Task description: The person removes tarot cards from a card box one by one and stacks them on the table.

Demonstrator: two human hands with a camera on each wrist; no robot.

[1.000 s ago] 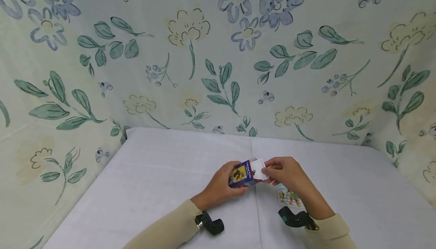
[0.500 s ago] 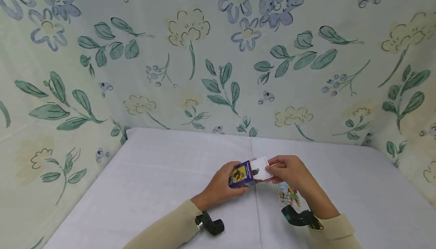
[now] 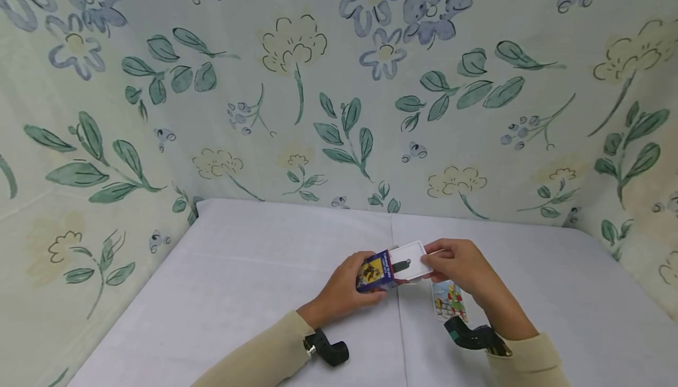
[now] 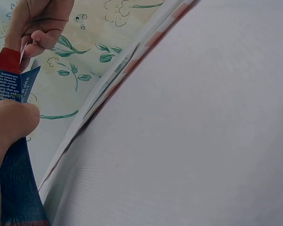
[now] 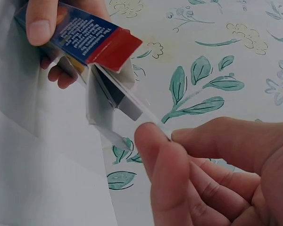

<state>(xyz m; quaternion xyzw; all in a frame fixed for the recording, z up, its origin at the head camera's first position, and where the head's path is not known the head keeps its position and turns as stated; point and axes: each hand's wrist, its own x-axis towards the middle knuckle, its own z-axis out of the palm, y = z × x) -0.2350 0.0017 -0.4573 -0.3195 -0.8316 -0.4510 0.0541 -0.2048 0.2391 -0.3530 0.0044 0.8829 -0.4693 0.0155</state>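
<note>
My left hand (image 3: 339, 294) grips a blue card box (image 3: 372, 272) with a yellow picture, tilted with its mouth to the right. Out of that mouth sticks a white card (image 3: 415, 256) with a small dark figure on it. The card's outer end is pinched between thumb and fingers of my right hand (image 3: 459, 264); its inner end is hidden in the box. In the right wrist view the card (image 5: 134, 98) shows edge-on beside the box's open red flap (image 5: 119, 51). Below the right hand a colourful picture card (image 3: 449, 301) lies flat on the table.
A white cloth covers the table (image 3: 265, 257), with a crease running down its middle. Floral fabric (image 3: 328, 110) hangs behind and at both sides. Black wrist mounts (image 3: 328, 349) sit on both forearms, the right one close to the picture card.
My right hand has moved to the right and slightly up, drawing the white card further out of the box. More of the picture card on the table shows. My left hand stays put.
</note>
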